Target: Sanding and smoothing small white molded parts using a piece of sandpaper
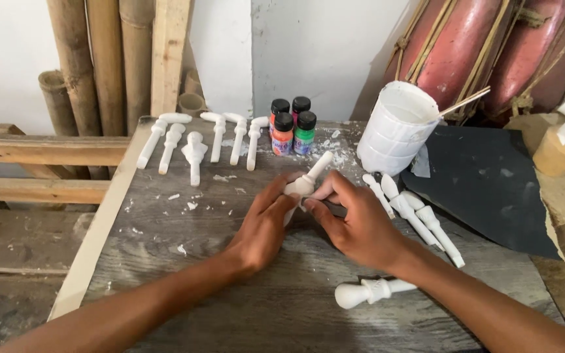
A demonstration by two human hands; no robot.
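A white carved peg (310, 178) with a thin stem lies tilted on the grey wooden table (256, 307). My left hand (264, 225) and my right hand (354, 222) both grip its thick lower end, fingertips meeting at the middle. Another white turned peg (371, 291) lies flat near my right forearm. Three more white pegs (420, 219) lie side by side just right of my right hand.
Several white pegs (194, 147) lie in a row at the table's back left. Several small paint bottles (292, 127) stand behind my hands. A white bucket (397, 127) with a stick leans at the back right beside dark sandpaper (485, 183). Bamboo poles (93, 59) stand behind.
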